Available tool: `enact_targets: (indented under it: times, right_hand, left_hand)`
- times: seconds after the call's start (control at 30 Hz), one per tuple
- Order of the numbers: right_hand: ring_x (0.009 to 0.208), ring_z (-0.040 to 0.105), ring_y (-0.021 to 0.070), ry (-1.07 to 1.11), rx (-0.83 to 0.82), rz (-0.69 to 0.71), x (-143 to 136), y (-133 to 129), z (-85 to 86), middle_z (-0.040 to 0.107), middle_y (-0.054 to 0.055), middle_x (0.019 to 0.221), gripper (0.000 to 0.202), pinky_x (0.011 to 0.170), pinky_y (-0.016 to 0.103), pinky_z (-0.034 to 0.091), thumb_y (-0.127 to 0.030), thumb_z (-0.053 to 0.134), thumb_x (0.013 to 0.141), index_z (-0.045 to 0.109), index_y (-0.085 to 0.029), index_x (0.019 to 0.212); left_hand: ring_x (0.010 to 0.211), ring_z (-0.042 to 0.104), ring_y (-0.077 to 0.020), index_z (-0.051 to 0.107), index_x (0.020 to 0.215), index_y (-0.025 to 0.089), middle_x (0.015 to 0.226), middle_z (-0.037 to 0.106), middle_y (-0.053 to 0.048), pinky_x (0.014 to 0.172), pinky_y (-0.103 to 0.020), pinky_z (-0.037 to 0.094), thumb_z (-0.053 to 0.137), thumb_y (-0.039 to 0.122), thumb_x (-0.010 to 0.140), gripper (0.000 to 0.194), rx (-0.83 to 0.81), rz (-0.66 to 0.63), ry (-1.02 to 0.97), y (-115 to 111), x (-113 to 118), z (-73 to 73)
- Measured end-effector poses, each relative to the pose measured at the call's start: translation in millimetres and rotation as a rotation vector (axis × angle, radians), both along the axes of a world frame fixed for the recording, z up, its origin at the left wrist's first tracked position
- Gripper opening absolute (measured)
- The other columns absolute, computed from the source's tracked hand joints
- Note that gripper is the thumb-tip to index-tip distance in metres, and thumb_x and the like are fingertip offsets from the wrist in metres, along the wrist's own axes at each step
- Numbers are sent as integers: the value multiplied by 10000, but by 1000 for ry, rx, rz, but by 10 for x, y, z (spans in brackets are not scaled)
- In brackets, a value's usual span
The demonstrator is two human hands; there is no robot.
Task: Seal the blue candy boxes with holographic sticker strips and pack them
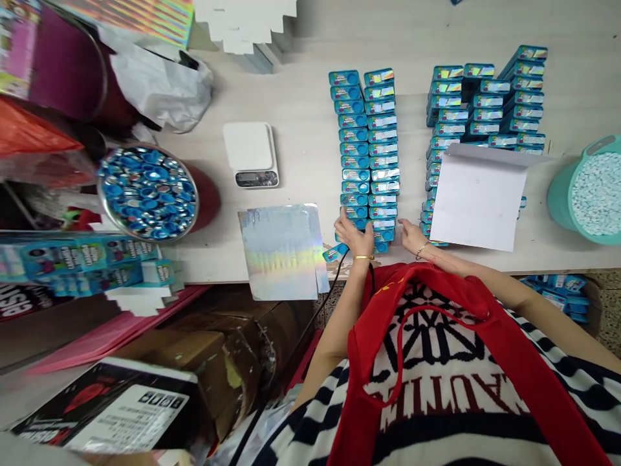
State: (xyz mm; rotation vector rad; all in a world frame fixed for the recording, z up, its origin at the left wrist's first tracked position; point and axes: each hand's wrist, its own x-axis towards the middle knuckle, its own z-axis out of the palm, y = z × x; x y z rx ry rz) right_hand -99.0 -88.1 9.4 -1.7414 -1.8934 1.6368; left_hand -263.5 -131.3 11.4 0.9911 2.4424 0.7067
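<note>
Two side-by-side rows of small blue tins (354,134) stretch away from me on the table. My left hand (356,238) rests at the near end of the left row, its thumb and fingers apart against the tins. One loose tin (334,252) lies askew beside that hand, near the table edge. Just right of the rows is my right hand (413,239), with its index finger stretched toward the tins and nothing visible in it; its other fingers are partly hidden. Farther right, a white open box (478,200) covers part of another group of tins (449,115).
A white scale (250,152) and silvery holographic sheets (281,249) lie to the left. Beyond them stands a bucket of blue-and-silver lids (148,191). At far right is a turquoise tub (563,194) of white pellets. Folded white cartons (247,22) are at the back.
</note>
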Motion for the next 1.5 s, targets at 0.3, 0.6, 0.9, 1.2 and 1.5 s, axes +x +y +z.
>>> enact_targets:
  times: [0.3, 0.6, 0.9, 1.2, 1.5]
  right_hand:
    - [620, 579, 115, 422, -420, -286, 94, 60, 273, 689, 48, 980, 490, 475, 235, 400, -665, 550, 846, 654, -211, 997]
    - [517, 492, 93, 303, -400, -373, 63, -76, 171, 562, -27, 613, 427, 456, 224, 344, -600, 665, 789, 541, -205, 683]
    - [543, 460, 89, 315, -480, -327, 78, -146, 94, 603, -6, 731, 475, 443, 223, 318, -648, 733, 673, 588, -200, 739]
    - [566, 391, 111, 222, -135, -215, 52, -141, -167, 464, -52, 578, 331, 579, 263, 344, -519, 598, 759, 522, -211, 662]
    - [594, 444, 131, 105, -95, -135, 35, -133, -291, 495, -42, 610, 184, 625, 265, 373, -345, 547, 825, 514, -212, 703]
  left_hand:
    - [930, 567, -165, 604, 892, 194, 946, 577, -27, 882, -302, 463, 710, 470, 786, 313, 348, 32, -537, -252, 105, 518]
    - [734, 542, -128, 585, 714, 183, 736, 590, 16, 777, -284, 443, 776, 394, 601, 307, 272, 375, -842, -365, 276, 224]
    - [723, 563, -128, 614, 693, 177, 717, 616, 19, 749, -278, 450, 770, 335, 626, 232, 262, 427, -939, -371, 268, 112]
    - [934, 555, -187, 615, 729, 197, 873, 584, -24, 937, -344, 437, 696, 259, 788, 118, 240, 96, -289, -430, 207, -108]
    - [1075, 540, -278, 621, 802, 206, 1042, 613, -85, 999, -446, 380, 634, 284, 859, 98, 49, -23, -85, -417, 234, -119]
